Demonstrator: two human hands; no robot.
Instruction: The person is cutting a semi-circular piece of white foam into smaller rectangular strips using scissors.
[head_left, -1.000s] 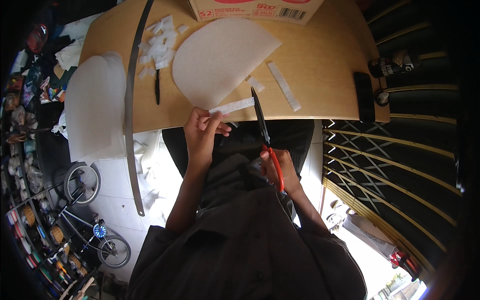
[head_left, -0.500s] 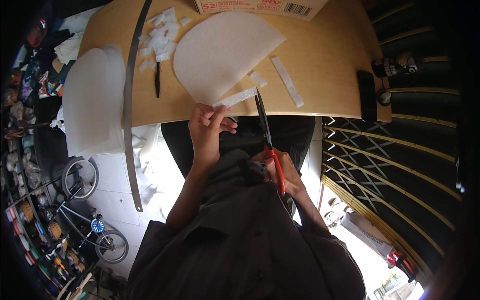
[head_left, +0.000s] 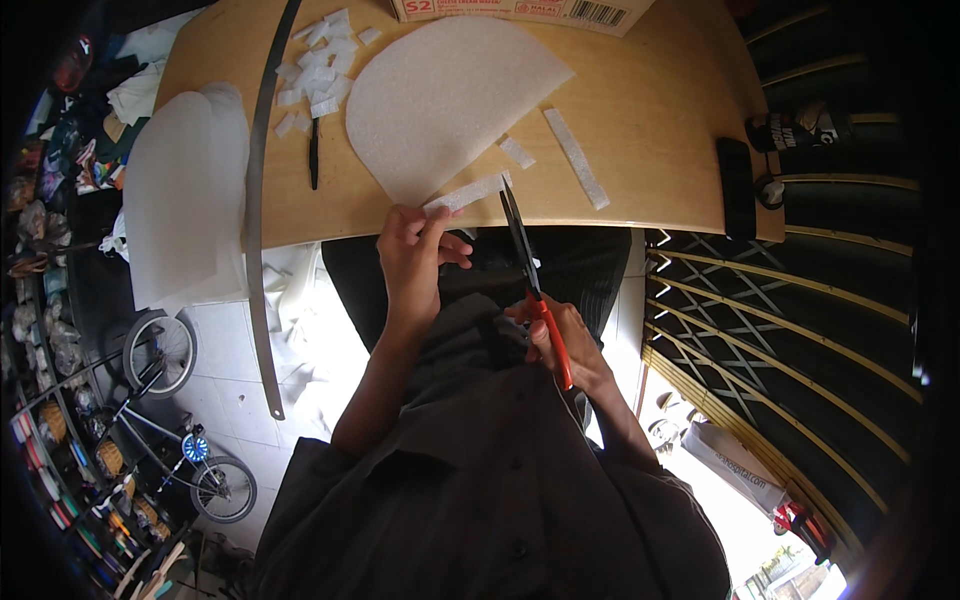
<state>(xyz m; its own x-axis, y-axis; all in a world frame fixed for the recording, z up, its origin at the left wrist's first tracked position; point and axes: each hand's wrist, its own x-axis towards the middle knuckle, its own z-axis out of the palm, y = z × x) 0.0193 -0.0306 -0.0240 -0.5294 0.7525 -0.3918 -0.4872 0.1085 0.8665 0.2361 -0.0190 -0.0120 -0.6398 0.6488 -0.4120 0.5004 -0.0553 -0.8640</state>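
Observation:
My left hand [head_left: 412,262] pinches one end of a narrow white strip [head_left: 470,192] at the table's near edge. The strip's far end points right, toward the scissors. My right hand [head_left: 562,335] is wrapped round the orange handles of a pair of scissors [head_left: 524,245], whose dark blades point up and meet the strip near its right end. Beyond the strip lies a large rounded white sheet [head_left: 450,95] with a straight cut edge. A short white piece [head_left: 517,152] and a longer loose strip [head_left: 576,160] rest to its right.
Small cut white pieces [head_left: 318,70] lie heaped at the back left of the table [head_left: 660,130], above a black pen [head_left: 314,155]. A long metal ruler [head_left: 258,200] overhangs the left edge beside stacked white sheets [head_left: 190,200]. A cardboard box [head_left: 520,10] and a black phone [head_left: 738,190] sit farther off.
The scissor blades have shifted slightly left along the strip, in from its right end. My left hand keeps its hold nearly in place.

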